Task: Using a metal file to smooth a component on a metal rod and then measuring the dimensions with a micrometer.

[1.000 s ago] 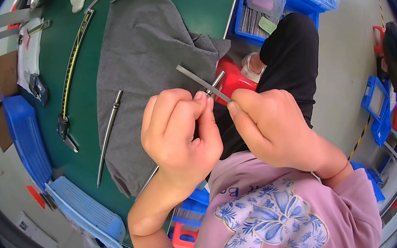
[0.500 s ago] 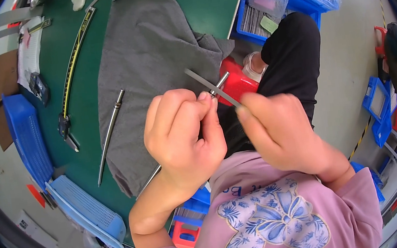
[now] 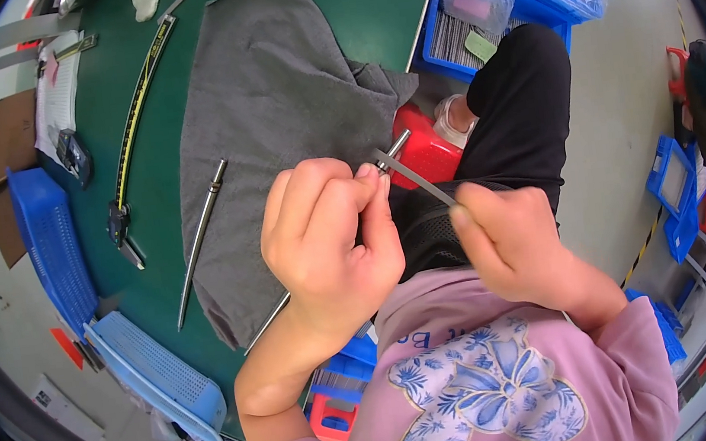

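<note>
Two hands are working close together near the middle of the view. The left hand [image 3: 323, 224] is pinching a metal rod [image 3: 402, 138] narrowly between thumb and forefinger, and the rod's bright end is pointing toward one o'clock, past the fingertips. Below the left wrist, toward seven o'clock, more thin metal is showing in line with it. The right hand [image 3: 512, 241], at four o'clock from the centre, is closing around one end of a flat metal strip [image 3: 414, 177]. The strip is slanting up toward ten o'clock and crossing the rod just beyond the left fingertips.

Compared with one second ago, the right hand is sitting farther toward four o'clock and the strip is reaching far less beyond the rod: only a short tip is showing past the crossing, where a long stretch was jutting out before. The left hand is keeping the same pinch, with only a slight shift toward the right.

At nine o'clock, a second rod [image 3: 202, 244] is lying along the edge of a gray cloth [image 3: 260, 92], which is covering part of the green table [image 3: 161, 290]. A yellow-and-black measuring tool [image 3: 136, 128] is resting at ten o'clock, a light blue basket [image 3: 158, 378] is leaning at eight, and a red stool [image 3: 422, 152] is showing at two.
</note>
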`<action>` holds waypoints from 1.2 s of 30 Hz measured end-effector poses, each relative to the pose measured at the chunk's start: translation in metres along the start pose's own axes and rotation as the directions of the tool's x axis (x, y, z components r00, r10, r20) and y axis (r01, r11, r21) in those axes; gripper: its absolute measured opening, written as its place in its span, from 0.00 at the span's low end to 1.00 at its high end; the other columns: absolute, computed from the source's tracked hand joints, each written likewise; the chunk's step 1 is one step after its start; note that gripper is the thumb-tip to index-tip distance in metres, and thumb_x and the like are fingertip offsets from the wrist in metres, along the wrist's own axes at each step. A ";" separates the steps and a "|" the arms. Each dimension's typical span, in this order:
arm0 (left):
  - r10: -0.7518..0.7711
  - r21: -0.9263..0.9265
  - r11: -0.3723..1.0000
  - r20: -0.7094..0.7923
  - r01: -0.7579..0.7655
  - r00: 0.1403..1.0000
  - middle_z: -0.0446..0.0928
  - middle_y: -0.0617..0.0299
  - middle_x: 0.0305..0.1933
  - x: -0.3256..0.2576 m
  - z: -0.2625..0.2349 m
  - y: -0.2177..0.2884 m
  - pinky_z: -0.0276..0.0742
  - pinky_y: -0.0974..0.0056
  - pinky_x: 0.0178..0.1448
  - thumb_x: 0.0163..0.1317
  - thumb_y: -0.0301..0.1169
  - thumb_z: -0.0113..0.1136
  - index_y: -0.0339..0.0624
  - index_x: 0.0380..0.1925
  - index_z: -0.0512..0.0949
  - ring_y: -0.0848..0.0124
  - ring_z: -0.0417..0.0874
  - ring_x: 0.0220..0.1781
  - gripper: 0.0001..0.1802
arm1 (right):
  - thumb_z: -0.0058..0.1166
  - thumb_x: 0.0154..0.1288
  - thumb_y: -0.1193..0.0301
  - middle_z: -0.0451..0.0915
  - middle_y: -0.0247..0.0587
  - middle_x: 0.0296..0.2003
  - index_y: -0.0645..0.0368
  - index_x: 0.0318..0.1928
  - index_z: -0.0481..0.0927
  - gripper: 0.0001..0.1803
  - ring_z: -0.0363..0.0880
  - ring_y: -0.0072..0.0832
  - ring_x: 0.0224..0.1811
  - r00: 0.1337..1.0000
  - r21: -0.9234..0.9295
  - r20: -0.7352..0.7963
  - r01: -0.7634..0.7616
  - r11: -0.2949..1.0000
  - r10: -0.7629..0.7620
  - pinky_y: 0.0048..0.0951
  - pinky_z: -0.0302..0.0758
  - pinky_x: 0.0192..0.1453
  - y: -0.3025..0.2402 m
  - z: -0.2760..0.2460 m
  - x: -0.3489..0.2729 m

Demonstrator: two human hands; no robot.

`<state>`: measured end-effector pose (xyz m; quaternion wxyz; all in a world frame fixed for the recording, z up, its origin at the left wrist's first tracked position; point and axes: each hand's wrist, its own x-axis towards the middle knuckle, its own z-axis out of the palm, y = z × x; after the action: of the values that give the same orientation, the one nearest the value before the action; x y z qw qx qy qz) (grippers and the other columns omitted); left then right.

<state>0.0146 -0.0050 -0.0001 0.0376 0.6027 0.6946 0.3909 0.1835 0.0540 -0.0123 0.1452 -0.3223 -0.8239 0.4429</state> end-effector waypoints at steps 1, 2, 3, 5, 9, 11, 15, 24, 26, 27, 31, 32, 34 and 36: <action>0.019 0.001 1.000 0.002 -0.019 1.000 0.71 0.59 0.24 0.001 -0.001 0.003 0.64 0.63 0.24 0.41 0.14 0.64 0.38 0.21 0.73 0.63 0.70 0.23 0.11 | 0.51 0.60 0.72 0.68 0.44 0.12 0.61 0.23 0.68 0.11 0.71 0.43 0.13 1.000 -0.004 -0.012 0.005 1.000 -0.005 0.39 0.65 0.17 0.005 -0.005 -0.013; 0.037 0.002 0.999 0.004 -0.037 0.999 0.70 0.59 0.24 0.002 -0.002 0.007 0.64 0.63 0.24 0.41 0.14 0.64 0.38 0.21 0.73 0.63 0.70 0.23 0.11 | 0.51 0.60 0.73 0.67 0.42 0.11 0.60 0.23 0.68 0.10 0.70 0.43 0.12 0.998 0.083 -0.053 0.030 0.996 -0.026 0.38 0.64 0.17 0.010 -0.008 -0.024; 0.037 0.001 0.999 0.004 -0.037 0.999 0.70 0.59 0.24 0.002 -0.002 0.005 0.64 0.63 0.24 0.41 0.14 0.64 0.38 0.21 0.73 0.63 0.70 0.23 0.11 | 0.50 0.59 0.75 0.66 0.40 0.11 0.59 0.22 0.67 0.10 0.69 0.42 0.12 0.996 0.171 -0.084 0.052 0.984 -0.038 0.38 0.63 0.17 0.014 -0.009 -0.029; 0.029 0.008 1.000 0.004 -0.029 1.000 0.70 0.58 0.24 0.001 -0.003 0.003 0.64 0.63 0.24 0.41 0.15 0.65 0.38 0.21 0.73 0.63 0.71 0.23 0.11 | 0.49 0.60 0.77 0.66 0.39 0.12 0.60 0.22 0.68 0.10 0.69 0.40 0.12 0.990 0.231 -0.138 0.048 0.972 -0.016 0.34 0.63 0.18 0.016 -0.007 -0.023; 0.043 0.010 0.999 -0.002 -0.043 0.999 0.70 0.59 0.24 0.001 -0.001 -0.001 0.64 0.62 0.25 0.41 0.15 0.65 0.39 0.22 0.73 0.63 0.71 0.23 0.11 | 0.54 0.62 0.72 0.69 0.38 0.13 0.64 0.28 0.75 0.09 0.68 0.27 0.13 0.892 0.444 -0.446 0.147 0.884 0.075 0.29 0.62 0.20 0.015 0.018 0.027; -0.008 0.009 1.000 0.008 0.008 1.000 0.70 0.59 0.24 0.000 0.000 0.000 0.65 0.62 0.26 0.41 0.16 0.65 0.39 0.23 0.74 0.63 0.71 0.24 0.11 | 0.56 0.62 0.69 0.69 0.38 0.13 0.65 0.30 0.76 0.10 0.65 0.21 0.14 0.924 0.514 -0.347 0.044 0.857 0.161 0.29 0.61 0.20 0.012 0.019 0.043; 0.024 0.028 0.999 0.002 -0.024 1.000 0.70 0.59 0.25 -0.003 0.001 0.000 0.65 0.62 0.27 0.42 0.16 0.65 0.39 0.24 0.74 0.63 0.70 0.24 0.11 | 0.58 0.61 0.68 0.66 0.37 0.13 0.66 0.29 0.77 0.12 0.61 0.18 0.16 0.919 0.567 -0.336 0.022 0.823 0.206 0.26 0.59 0.20 0.009 0.030 0.052; -0.087 -0.122 0.987 0.159 0.107 0.983 0.73 0.59 0.29 0.005 -0.034 0.021 0.73 0.71 0.28 0.49 0.18 0.64 0.35 0.30 0.78 0.73 0.77 0.25 0.07 | 0.51 0.67 0.75 0.78 0.33 0.26 0.67 0.35 0.77 0.06 0.73 0.14 0.28 0.955 0.618 -0.281 0.104 0.779 0.096 0.18 0.70 0.32 -0.014 0.010 0.034; -0.100 -0.151 0.980 0.176 0.127 0.979 0.73 0.59 0.29 0.005 -0.040 0.024 0.73 0.72 0.28 0.49 0.18 0.64 0.35 0.29 0.78 0.74 0.77 0.25 0.07 | 0.50 0.67 0.76 0.79 0.34 0.30 0.66 0.36 0.77 0.06 0.74 0.14 0.31 0.958 0.600 -0.281 0.127 0.790 0.060 0.18 0.71 0.35 -0.019 0.006 0.031; -0.118 -0.183 0.971 0.202 0.155 0.972 0.73 0.59 0.29 0.006 -0.042 0.026 0.73 0.72 0.27 0.48 0.17 0.64 0.34 0.29 0.78 0.75 0.77 0.24 0.07 | 0.50 0.67 0.76 0.79 0.34 0.30 0.66 0.36 0.77 0.06 0.74 0.14 0.31 0.957 0.598 -0.285 0.131 0.790 0.056 0.18 0.71 0.35 -0.021 0.007 0.031; -0.112 -0.205 0.967 0.194 0.152 0.975 0.73 0.60 0.28 0.006 -0.046 0.029 0.72 0.74 0.25 0.47 0.17 0.65 0.34 0.28 0.78 0.76 0.76 0.23 0.08 | 0.55 0.63 0.76 0.72 0.35 0.22 0.66 0.33 0.77 0.04 0.66 0.16 0.22 0.915 0.661 -0.401 0.251 0.708 0.050 0.22 0.64 0.26 -0.025 0.012 0.029; -0.099 -0.203 0.969 0.186 0.137 0.978 0.73 0.60 0.28 0.006 -0.047 0.030 0.71 0.74 0.25 0.46 0.17 0.65 0.35 0.27 0.78 0.76 0.75 0.23 0.08 | 0.54 0.63 0.77 0.74 0.36 0.23 0.66 0.34 0.77 0.04 0.68 0.16 0.23 0.913 0.673 -0.406 0.272 0.688 0.036 0.22 0.65 0.27 -0.025 0.012 0.028; -0.088 -0.199 0.972 0.178 0.123 0.980 0.73 0.60 0.27 0.005 -0.047 0.031 0.71 0.74 0.25 0.46 0.16 0.66 0.35 0.27 0.77 0.76 0.75 0.23 0.08 | 0.54 0.63 0.77 0.75 0.37 0.24 0.66 0.34 0.77 0.04 0.69 0.17 0.24 0.915 0.677 -0.402 0.273 0.684 0.033 0.21 0.66 0.28 -0.026 0.012 0.026; -0.076 -0.216 0.970 0.164 0.111 0.983 0.73 0.61 0.27 0.005 -0.047 0.032 0.70 0.74 0.24 0.45 0.16 0.66 0.35 0.27 0.77 0.77 0.74 0.22 0.09 | 0.54 0.63 0.77 0.76 0.38 0.25 0.66 0.35 0.77 0.04 0.71 0.18 0.25 0.916 0.679 -0.400 0.274 0.681 0.030 0.21 0.67 0.29 -0.027 0.012 0.025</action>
<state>0.0143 -0.0251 0.0538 0.1776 0.5896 0.6688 0.4166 0.1480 0.0524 0.0020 0.4463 -0.2611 -0.5580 0.6490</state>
